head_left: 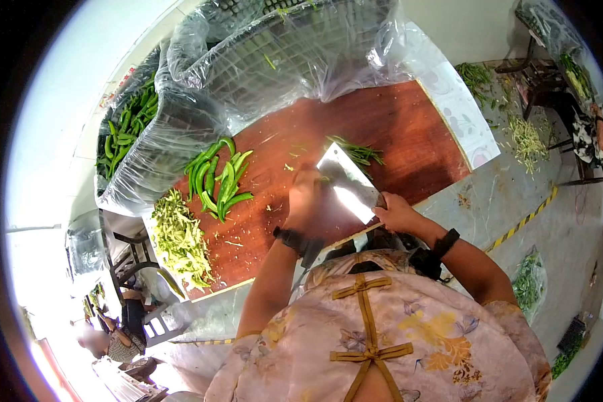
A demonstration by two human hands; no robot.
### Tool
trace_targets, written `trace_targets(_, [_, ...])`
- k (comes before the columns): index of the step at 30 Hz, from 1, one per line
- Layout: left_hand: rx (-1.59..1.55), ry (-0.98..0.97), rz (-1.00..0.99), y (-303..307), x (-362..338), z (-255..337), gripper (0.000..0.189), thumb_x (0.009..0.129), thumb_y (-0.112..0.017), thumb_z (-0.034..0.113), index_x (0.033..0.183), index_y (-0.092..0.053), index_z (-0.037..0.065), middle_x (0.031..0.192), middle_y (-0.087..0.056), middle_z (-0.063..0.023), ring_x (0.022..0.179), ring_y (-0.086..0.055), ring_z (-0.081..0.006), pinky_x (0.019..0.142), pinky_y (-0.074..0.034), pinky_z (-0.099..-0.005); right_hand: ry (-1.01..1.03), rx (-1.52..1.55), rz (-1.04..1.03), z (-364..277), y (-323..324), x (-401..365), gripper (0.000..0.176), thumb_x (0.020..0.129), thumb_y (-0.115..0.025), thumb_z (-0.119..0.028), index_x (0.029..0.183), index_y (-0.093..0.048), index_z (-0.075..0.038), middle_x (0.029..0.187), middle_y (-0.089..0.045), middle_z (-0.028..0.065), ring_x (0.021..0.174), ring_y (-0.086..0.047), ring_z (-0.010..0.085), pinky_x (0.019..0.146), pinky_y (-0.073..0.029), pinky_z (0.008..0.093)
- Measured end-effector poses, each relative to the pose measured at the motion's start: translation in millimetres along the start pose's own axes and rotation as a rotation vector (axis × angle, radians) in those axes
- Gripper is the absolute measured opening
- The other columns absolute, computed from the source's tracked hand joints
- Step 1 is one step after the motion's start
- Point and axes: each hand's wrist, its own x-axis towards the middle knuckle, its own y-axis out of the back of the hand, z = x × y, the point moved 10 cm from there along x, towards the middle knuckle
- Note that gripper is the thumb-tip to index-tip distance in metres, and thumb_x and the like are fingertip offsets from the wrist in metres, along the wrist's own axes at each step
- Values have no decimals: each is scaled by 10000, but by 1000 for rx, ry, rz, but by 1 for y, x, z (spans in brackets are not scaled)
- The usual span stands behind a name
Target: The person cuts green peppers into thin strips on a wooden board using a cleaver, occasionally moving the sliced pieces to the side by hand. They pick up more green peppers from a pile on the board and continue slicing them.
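Note:
My right hand point(396, 213) is closed round the handle of a broad cleaver point(348, 182), whose shiny blade lies over the wooden board. Left of the blade is my left hand point(305, 195), smeared by motion, so its fingers and anything in them cannot be made out. Thin green strips point(357, 151) lie in a small pile just beyond the blade. Whole green chili peppers point(222, 175) rest on the reddish-brown board point(275, 147) to the left. Pale cut pepper pieces point(179, 241) are heaped at the board's left end.
Plastic-lined crates point(295, 50) stand along the far edge; a lined crate at left holds many green peppers point(130, 124). Green scraps point(526, 141) lie on the floor at right, near yellow-black tape point(526, 218). Another person point(117, 342) sits at lower left.

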Motion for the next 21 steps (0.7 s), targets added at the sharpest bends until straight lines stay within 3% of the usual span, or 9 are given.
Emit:
trace_targets(1, [-16,-8,-23,0,-2,4,79,775,-561,63,852,-577,67,814,-606,-130,758,-597,-318,645,-482,-383,1,-1,0,3,0,0,238,836,-543,-158,964,-481,33,637,-519,99,473,-520,196,434,-421,348])
trace_targets(3, [-32,-14,-46,5,-5,12,95,766,-565,56,859,-572,70,829,-602,-127,772,-594,-318,645,-483,-385,61,-264,112,2,9,-1,321,787,-545,-236,938,-534,46,867,-593,255,845,-580,401,736,-443,451])
trace_targets(5, [27,-63,-116,5,-4,28,132,744,-578,45,873,-563,67,840,-582,-134,770,-582,-327,640,-481,-397,90,-309,127,0,11,-3,307,782,-559,-210,941,-515,49,842,-596,247,832,-574,416,727,-439,460])
trace_targets(9, [51,-41,-58,-3,-9,5,158,730,-579,35,884,-558,64,829,-571,-145,746,-570,-340,639,-477,-406,142,-483,146,-25,19,-17,249,787,-561,-170,912,-493,34,803,-589,257,809,-561,446,709,-437,489])
trace_targets(13, [33,-96,-54,2,-13,15,149,721,-545,29,866,-569,58,822,-566,-147,758,-563,-338,649,-474,-405,66,-598,85,-36,23,-27,274,799,-531,-192,943,-504,39,829,-592,275,829,-569,441,749,-440,512])
trace_targets(21, [23,-102,-35,1,-18,14,127,724,-520,37,835,-579,56,817,-563,-138,759,-559,-332,643,-472,-404,170,-736,128,-46,27,-38,213,802,-554,-171,887,-457,-1,684,-572,240,697,-567,432,629,-444,509])
